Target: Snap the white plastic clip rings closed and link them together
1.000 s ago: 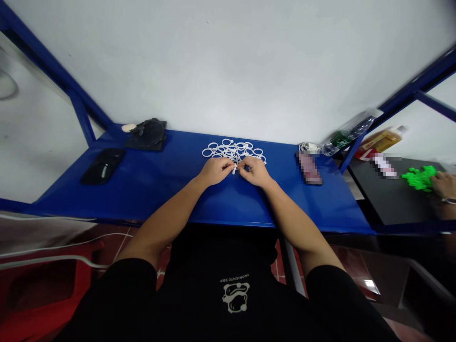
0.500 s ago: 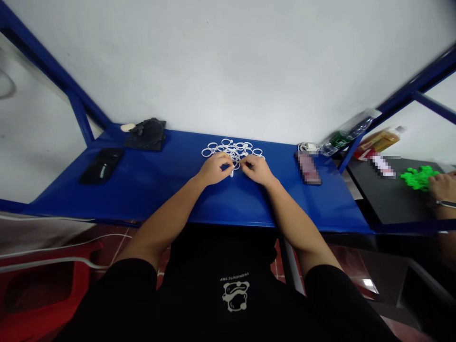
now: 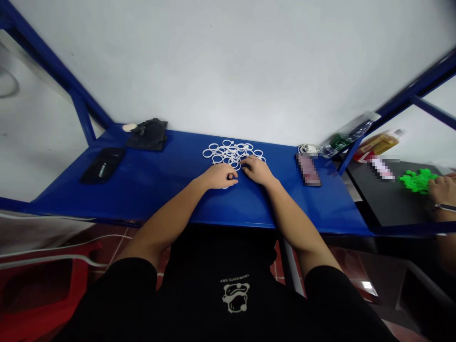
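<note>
Two bare hands work at the near edge of a loose heap of thin white rings [image 3: 231,153], plastic by their look, which lies on a glossy blue tabletop [image 3: 160,190] below a plain white wall [image 3: 228,71]. Many of the rings overlap, and some carry small knobs on their rims. The left hand [image 3: 217,176] is on the near side of the heap, slightly left of its middle, palm down, with its fingers curled and a small gap beside the thumb; a small white piece [image 3: 225,187] shows under its lower edge, but whether the fingers grip it I cannot tell. The right hand [image 3: 256,169] is at the heap's near right edge, its fingers bent toward the rings; whether they pinch one is too small to tell. The two hands are apart from each other. Well left of the heap lie a flat, shiny black item [image 3: 102,165] and, nearer the wall, a crumpled black plastic bag [image 3: 149,135]. Right of the heap are a flat pinkish object with a blurred face [image 3: 308,169], a coiled white cable [image 3: 308,148] just behind it, and a clear plastic bottle with a green label [image 3: 351,135], tilted. Farther right of the heap, another person's hand [image 3: 441,190] touches a cluster of bright green pieces [image 3: 417,181] on a dark tabletop [image 3: 377,204].
</note>
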The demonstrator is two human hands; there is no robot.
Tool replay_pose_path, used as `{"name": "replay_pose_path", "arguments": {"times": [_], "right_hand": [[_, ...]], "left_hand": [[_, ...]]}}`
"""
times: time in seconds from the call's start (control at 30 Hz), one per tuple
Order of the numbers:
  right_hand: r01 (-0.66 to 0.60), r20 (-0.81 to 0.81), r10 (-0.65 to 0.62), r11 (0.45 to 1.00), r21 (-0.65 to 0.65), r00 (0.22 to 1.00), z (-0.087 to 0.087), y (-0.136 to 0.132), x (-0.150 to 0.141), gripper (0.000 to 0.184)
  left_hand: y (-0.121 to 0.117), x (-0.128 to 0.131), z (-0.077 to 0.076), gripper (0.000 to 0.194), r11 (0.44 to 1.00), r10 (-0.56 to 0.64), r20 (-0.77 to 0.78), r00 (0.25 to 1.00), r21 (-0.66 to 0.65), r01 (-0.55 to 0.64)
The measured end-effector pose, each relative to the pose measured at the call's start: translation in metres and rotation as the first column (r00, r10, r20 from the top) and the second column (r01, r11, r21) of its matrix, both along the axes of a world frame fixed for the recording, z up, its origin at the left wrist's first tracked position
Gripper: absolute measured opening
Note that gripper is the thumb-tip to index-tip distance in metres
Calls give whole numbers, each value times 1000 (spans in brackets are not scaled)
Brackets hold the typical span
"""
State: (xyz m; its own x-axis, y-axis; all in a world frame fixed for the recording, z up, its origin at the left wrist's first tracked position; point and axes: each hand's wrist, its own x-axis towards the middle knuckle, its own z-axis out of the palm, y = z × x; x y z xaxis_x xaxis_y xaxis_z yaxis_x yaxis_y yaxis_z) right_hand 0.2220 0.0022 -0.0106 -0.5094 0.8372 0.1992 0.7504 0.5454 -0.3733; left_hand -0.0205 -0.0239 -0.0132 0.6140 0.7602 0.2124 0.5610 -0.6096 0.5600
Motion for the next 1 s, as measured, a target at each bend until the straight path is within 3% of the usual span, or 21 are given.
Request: {"name": "replay_pose_path", "arguments": {"times": [0.3,0.53,0.77,1.0], "right_hand": [[44,11,-44,999,-2,999,1,-2,0,35],[37,46,-36,999,-21,998,3,-3,-1,29],[18,53,-17,1000,-21,998,5,-3,-2,15],[58,8,-58,998,11,998,6,-4,-4,16]], "left_hand": [[-1,-1,-4,17,994,11,72,997,-109,-3],[0,-1,-2,16,996,89,106,990,-12,-89],[6,-3,-2,17,983,185,26,982,9,-185],[7,-5,-3,17,974,224,29,974,15,-224]]}}
